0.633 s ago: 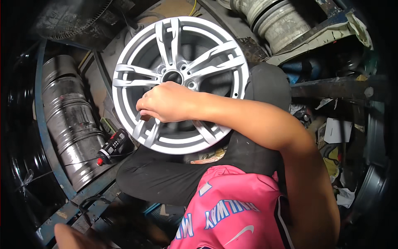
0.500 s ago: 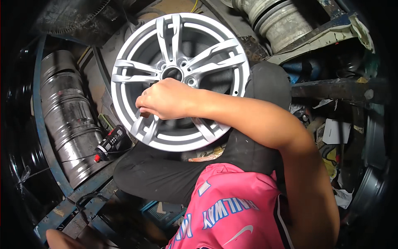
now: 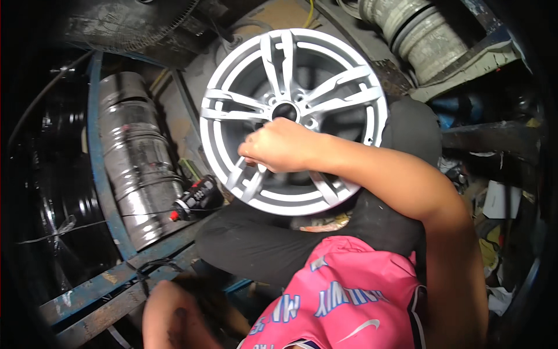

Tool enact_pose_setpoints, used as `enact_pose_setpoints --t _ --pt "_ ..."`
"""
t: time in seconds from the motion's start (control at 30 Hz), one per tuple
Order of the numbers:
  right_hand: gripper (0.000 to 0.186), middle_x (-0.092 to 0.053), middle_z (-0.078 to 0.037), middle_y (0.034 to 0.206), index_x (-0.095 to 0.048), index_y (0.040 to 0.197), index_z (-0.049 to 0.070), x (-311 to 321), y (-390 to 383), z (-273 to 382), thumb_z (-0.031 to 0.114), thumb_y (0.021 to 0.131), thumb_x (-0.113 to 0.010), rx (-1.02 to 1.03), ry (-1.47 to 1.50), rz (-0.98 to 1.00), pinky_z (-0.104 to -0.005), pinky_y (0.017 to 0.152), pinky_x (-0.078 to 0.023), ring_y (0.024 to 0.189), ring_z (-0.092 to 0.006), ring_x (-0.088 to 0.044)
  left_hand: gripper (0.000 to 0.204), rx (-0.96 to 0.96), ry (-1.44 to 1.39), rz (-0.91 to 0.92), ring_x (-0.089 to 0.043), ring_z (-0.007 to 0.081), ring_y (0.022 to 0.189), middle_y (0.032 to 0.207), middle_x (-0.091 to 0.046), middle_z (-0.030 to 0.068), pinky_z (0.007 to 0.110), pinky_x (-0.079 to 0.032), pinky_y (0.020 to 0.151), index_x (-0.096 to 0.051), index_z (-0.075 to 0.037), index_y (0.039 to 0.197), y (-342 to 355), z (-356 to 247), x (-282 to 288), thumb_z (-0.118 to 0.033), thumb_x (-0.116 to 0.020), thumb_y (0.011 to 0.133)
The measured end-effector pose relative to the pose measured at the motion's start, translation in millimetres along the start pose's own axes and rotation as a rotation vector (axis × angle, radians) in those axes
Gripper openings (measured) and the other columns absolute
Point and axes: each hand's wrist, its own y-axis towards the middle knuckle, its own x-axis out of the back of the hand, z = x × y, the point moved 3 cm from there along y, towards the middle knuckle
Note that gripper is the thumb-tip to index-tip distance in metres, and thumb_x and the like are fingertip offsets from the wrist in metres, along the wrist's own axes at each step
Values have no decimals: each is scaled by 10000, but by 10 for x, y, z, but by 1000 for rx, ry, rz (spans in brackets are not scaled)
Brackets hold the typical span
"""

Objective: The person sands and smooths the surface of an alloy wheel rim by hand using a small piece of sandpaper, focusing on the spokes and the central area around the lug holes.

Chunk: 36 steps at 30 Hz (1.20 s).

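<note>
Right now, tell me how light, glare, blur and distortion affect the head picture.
In the head view, the silver wheel and right hand are brightly lit; at left, the metal cylinders carry streaky glare; the black bottle with a red cap looks smeared; the corners fall to black, and the fisheye lens bends straight edges toward the rim.

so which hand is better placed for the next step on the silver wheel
Likely the right hand: it is over the silver wheel, by the lower-left spokes. The left arm is low in view, away from the wheel, its hand unseen.
</note>
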Motion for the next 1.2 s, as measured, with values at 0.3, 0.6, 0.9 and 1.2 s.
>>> enact_pose_setpoints --t 0.3,0.6,0.9,1.2 --pt "119 -734 -112 832 -698 867 69 -8 2 53 188 869 -703 -8 -59 66 -464 650 -566 767 -340 -733 344 25 -58 17 -624 286 1132 1223 -646 158 413 -499 1011 -648 42 1205 -16 6 -55 -211 -619 975" --pt "76 -720 -139 802 -700 864 64 -79 47 86 124 818 -686 44 -98 101 -468 675 -582 768 -362 -732 335 33 -33 50 -632 277 1118 1215 -654 154 407 -508 998 -652 46 1202 19 -12 -27 -200 -620 977" --pt "122 -720 -163 778 -708 894 32 26 -21 103 68 780 -680 26 -148 150 -471 665 -597 775 -361 -749 326 23 -79 57 -640 268 1104 1208 -661 150 401 -517 986 -657 50 1199 83 84 -174 -189 -622 980" --pt "101 -723 -163 759 -710 852 39 -57 -63 72 67 757 -694 24 -159 129 -469 664 -605 758 -367 -753 317 20 -96 50 -649 259 1091 1201 -668 147 396 -525 973 -661 54 1197 86 184 -232 -177 -624 982"
